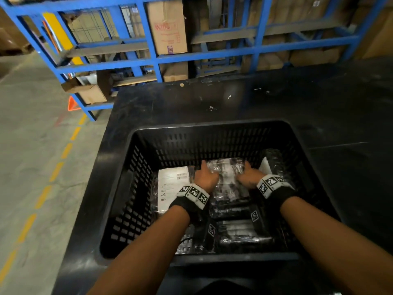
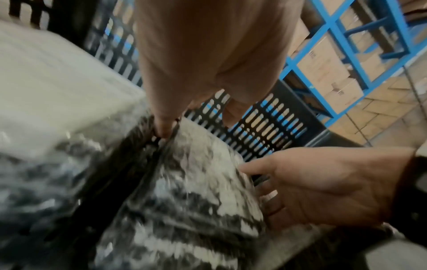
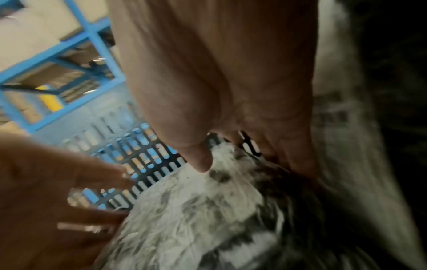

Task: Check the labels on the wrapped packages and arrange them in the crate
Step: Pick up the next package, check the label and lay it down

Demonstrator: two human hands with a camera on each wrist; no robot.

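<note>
Two hands: left hand [image 1: 205, 177] | right hand [image 1: 248, 177] | fingers gripping one wrapped package [image 1: 228, 173] | one crate [image 1: 212, 133]

Glossy film-wrapped package [image 1: 228, 179]; slotted plastic crate [image 1: 212, 145].

Head view down into crate [image 1: 214, 133]; wrist views close inside.

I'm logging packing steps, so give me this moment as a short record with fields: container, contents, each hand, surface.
container: black slotted crate
contents: several wrapped packages; one with its white label face up at the left
middle package: held at both sides, inside the crate
left hand: grips its left edge
right hand: grips its right edge
surface: dark table
background: blue rack with cardboard boxes
</note>
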